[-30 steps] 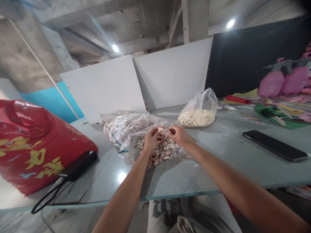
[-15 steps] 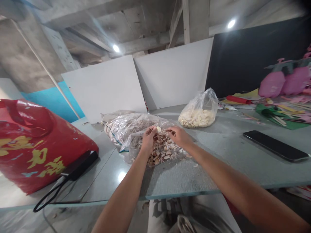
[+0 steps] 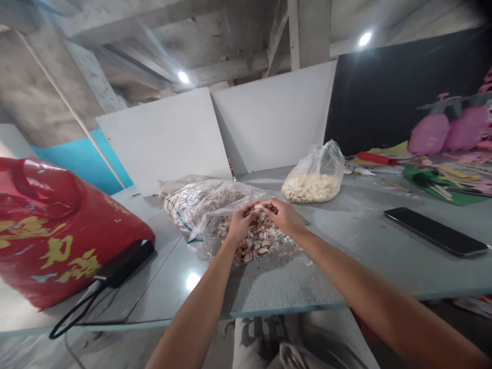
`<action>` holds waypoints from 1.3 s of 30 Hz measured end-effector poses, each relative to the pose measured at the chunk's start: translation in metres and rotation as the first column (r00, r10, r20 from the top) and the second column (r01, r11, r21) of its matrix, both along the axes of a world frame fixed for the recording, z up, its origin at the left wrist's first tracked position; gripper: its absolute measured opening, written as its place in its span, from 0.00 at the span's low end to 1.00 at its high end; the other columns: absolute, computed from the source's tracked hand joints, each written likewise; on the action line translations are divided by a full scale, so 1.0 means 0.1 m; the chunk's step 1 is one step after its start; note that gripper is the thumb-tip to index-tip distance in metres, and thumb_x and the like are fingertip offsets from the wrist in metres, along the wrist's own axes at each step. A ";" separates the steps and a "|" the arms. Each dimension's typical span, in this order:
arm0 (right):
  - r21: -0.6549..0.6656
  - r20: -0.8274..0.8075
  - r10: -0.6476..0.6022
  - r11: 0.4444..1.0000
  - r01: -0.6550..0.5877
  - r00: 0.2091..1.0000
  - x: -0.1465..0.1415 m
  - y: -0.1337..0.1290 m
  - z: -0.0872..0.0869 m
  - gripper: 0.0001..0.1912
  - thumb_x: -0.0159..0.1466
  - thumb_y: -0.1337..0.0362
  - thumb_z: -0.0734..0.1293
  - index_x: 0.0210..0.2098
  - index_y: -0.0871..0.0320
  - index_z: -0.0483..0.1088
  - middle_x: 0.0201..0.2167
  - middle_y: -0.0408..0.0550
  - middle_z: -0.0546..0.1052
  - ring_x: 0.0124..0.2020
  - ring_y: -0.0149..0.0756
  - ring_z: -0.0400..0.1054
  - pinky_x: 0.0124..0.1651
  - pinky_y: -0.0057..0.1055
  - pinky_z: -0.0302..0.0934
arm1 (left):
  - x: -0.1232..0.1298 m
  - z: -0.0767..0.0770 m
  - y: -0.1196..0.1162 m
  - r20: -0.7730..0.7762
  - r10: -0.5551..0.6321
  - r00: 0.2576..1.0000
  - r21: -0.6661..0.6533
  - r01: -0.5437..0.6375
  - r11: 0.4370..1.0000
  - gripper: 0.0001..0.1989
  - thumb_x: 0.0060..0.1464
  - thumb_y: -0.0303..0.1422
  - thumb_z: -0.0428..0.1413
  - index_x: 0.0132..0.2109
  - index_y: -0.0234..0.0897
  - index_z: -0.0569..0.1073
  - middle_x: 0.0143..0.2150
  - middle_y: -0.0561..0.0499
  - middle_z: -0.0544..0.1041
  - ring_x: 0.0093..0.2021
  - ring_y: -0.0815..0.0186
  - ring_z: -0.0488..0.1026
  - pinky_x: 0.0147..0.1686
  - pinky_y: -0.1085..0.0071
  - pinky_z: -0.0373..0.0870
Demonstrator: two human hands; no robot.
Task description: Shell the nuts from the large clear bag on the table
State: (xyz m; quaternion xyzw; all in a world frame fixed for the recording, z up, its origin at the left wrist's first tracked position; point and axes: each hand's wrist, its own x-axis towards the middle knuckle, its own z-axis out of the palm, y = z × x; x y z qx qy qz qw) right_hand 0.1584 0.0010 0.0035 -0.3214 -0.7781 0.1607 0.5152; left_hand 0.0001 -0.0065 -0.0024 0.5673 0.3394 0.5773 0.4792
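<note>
My left hand (image 3: 243, 221) and my right hand (image 3: 283, 215) meet above a heap of husks. Between their fingertips is a small pale kernel (image 3: 259, 206), pinched from both sides; its exact kind is too small to tell. Brown and whitish shell pieces (image 3: 263, 243) lie loose under the hands, spilling from the mouth of a clear plastic bag (image 3: 207, 197) packed with similar bits. Behind my right hand stands another clear bag (image 3: 313, 179), part filled with cream-coloured kernels.
At the left, a red bag (image 3: 73, 220) stands with a black power bank (image 3: 130, 261) and cable against it. A black phone (image 3: 436, 230) lies at the right. Beyond it are pink spray bottles (image 3: 429, 134) and coloured scraps. White boards (image 3: 169, 136) lean behind the table.
My hands have come together. The right fingers, apart from the kernel before, now grip it beside the left fingers. Bags and phone stay put.
</note>
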 end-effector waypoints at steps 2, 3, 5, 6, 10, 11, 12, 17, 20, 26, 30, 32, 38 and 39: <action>-0.010 -0.018 0.008 1.000 -0.008 1.000 0.01 0.01 0.00 0.10 0.60 0.60 0.62 0.39 0.56 0.70 0.33 0.46 0.77 0.35 0.35 0.71 0.38 0.29 0.62 | 0.00 0.01 0.01 -0.042 0.040 0.998 0.020 -0.039 0.999 0.24 0.42 0.39 0.61 0.47 0.33 0.72 0.25 0.55 0.70 0.23 0.75 0.65 0.24 0.77 0.65; -0.011 -0.029 0.020 1.000 -0.020 0.999 0.01 0.01 -0.01 0.10 0.60 0.59 0.62 0.38 0.56 0.69 0.32 0.46 0.77 0.34 0.35 0.71 0.37 0.29 0.62 | -0.01 0.01 0.01 -0.062 0.064 0.996 0.032 -0.062 0.998 0.24 0.42 0.39 0.61 0.47 0.32 0.72 0.24 0.56 0.70 0.22 0.75 0.65 0.24 0.77 0.64; -0.009 -0.034 0.049 0.999 -0.050 0.998 0.01 0.01 -0.01 0.09 0.60 0.59 0.63 0.37 0.57 0.68 0.31 0.45 0.76 0.33 0.34 0.70 0.36 0.27 0.61 | -0.01 0.01 0.02 -0.100 0.097 0.990 0.052 -0.092 0.994 0.24 0.43 0.39 0.61 0.47 0.31 0.72 0.23 0.56 0.68 0.21 0.75 0.63 0.22 0.77 0.64; -0.008 -0.026 0.062 0.998 -0.062 0.998 0.01 0.01 -0.01 0.09 0.60 0.58 0.62 0.36 0.57 0.68 0.30 0.44 0.75 0.32 0.33 0.70 0.35 0.27 0.60 | -0.02 0.00 0.03 -0.116 0.105 0.988 0.063 -0.098 0.993 0.24 0.43 0.39 0.60 0.47 0.31 0.72 0.23 0.56 0.68 0.21 0.76 0.63 0.22 0.77 0.64; 0.001 0.034 0.066 0.998 -0.066 0.997 0.04 0.01 0.01 0.10 0.61 0.57 0.62 0.32 0.57 0.67 0.25 0.42 0.73 0.27 0.30 0.66 0.32 0.25 0.56 | -0.04 -0.01 0.06 -0.153 0.121 0.981 0.108 -0.105 0.989 0.23 0.43 0.38 0.60 0.46 0.31 0.73 0.23 0.56 0.69 0.21 0.75 0.63 0.21 0.77 0.63; 0.005 0.048 0.060 0.998 -0.060 0.997 0.04 0.01 0.01 0.09 0.61 0.58 0.62 0.32 0.57 0.67 0.25 0.42 0.73 0.26 0.30 0.65 0.31 0.25 0.55 | -0.04 -0.02 0.06 -0.155 0.125 0.980 0.117 -0.107 0.987 0.22 0.43 0.38 0.60 0.46 0.31 0.73 0.23 0.56 0.69 0.21 0.75 0.62 0.21 0.77 0.63; 0.009 0.063 0.053 0.999 -0.053 0.997 0.05 0.01 0.02 0.09 0.60 0.58 0.62 0.31 0.57 0.67 0.24 0.42 0.72 0.26 0.30 0.64 0.31 0.25 0.55 | -0.05 -0.02 0.07 -0.156 0.128 0.980 0.123 -0.109 0.986 0.22 0.43 0.38 0.60 0.45 0.31 0.73 0.22 0.56 0.69 0.20 0.75 0.62 0.21 0.77 0.63; 0.011 0.094 0.020 1.000 -0.021 0.995 0.05 0.00 0.02 0.09 0.61 0.60 0.61 0.33 0.58 0.68 0.24 0.42 0.73 0.26 0.30 0.65 0.31 0.25 0.55 | -0.05 -0.02 0.07 -0.152 0.167 0.974 0.136 -0.147 0.980 0.17 0.41 0.37 0.61 0.39 0.32 0.75 0.21 0.55 0.70 0.19 0.74 0.64 0.21 0.77 0.64; -0.008 0.045 0.022 1.000 -0.022 0.999 0.04 -0.01 0.02 0.10 0.60 0.60 0.61 0.39 0.57 0.69 0.31 0.46 0.76 0.32 0.33 0.69 0.34 0.26 0.58 | -0.05 -0.02 0.08 -0.140 0.177 0.974 0.140 -0.158 0.977 0.16 0.40 0.38 0.61 0.36 0.32 0.76 0.22 0.54 0.72 0.20 0.73 0.65 0.22 0.76 0.65; -0.005 0.085 -0.015 1.000 0.015 0.996 0.04 -0.03 0.04 0.15 0.61 0.59 0.59 0.39 0.58 0.74 0.28 0.47 0.77 0.27 0.33 0.68 0.31 0.26 0.57 | -0.05 -0.02 0.08 -0.177 0.224 0.959 0.179 -0.192 0.965 0.13 0.41 0.37 0.61 0.35 0.32 0.77 0.25 0.52 0.74 0.21 0.74 0.65 0.24 0.77 0.64; 0.026 0.115 -0.059 0.998 0.056 0.992 0.04 -0.03 0.05 0.13 0.60 0.61 0.60 0.35 0.59 0.75 0.25 0.45 0.76 0.24 0.30 0.65 0.28 0.24 0.54 | -0.05 -0.02 0.07 -0.195 0.229 0.954 0.176 -0.196 0.965 0.13 0.41 0.35 0.61 0.35 0.32 0.77 0.24 0.52 0.75 0.21 0.74 0.64 0.23 0.77 0.62; 0.043 0.144 -0.088 0.996 0.082 0.986 0.04 -0.03 0.06 0.11 0.59 0.64 0.61 0.33 0.59 0.74 0.23 0.45 0.75 0.23 0.29 0.63 0.27 0.24 0.53 | -0.05 -0.02 0.07 -0.206 0.233 0.951 0.179 -0.197 0.964 0.13 0.40 0.35 0.61 0.35 0.32 0.78 0.23 0.53 0.74 0.20 0.74 0.64 0.22 0.77 0.61; 0.031 0.162 -0.090 0.996 0.086 0.983 0.04 -0.05 0.09 0.11 0.59 0.65 0.60 0.34 0.59 0.73 0.21 0.43 0.72 0.22 0.28 0.62 0.27 0.23 0.52 | -0.02 -0.01 0.05 -0.174 0.228 0.958 0.161 -0.201 0.966 0.14 0.40 0.36 0.62 0.35 0.32 0.78 0.27 0.51 0.76 0.22 0.73 0.65 0.23 0.77 0.62; 0.020 0.143 -0.082 0.997 0.080 0.986 0.04 -0.04 0.09 0.11 0.60 0.65 0.59 0.34 0.59 0.73 0.21 0.43 0.72 0.22 0.28 0.62 0.27 0.23 0.53 | -0.02 -0.01 0.05 -0.161 0.219 0.962 0.143 -0.197 0.970 0.15 0.40 0.37 0.62 0.36 0.32 0.78 0.27 0.51 0.76 0.22 0.74 0.65 0.23 0.77 0.62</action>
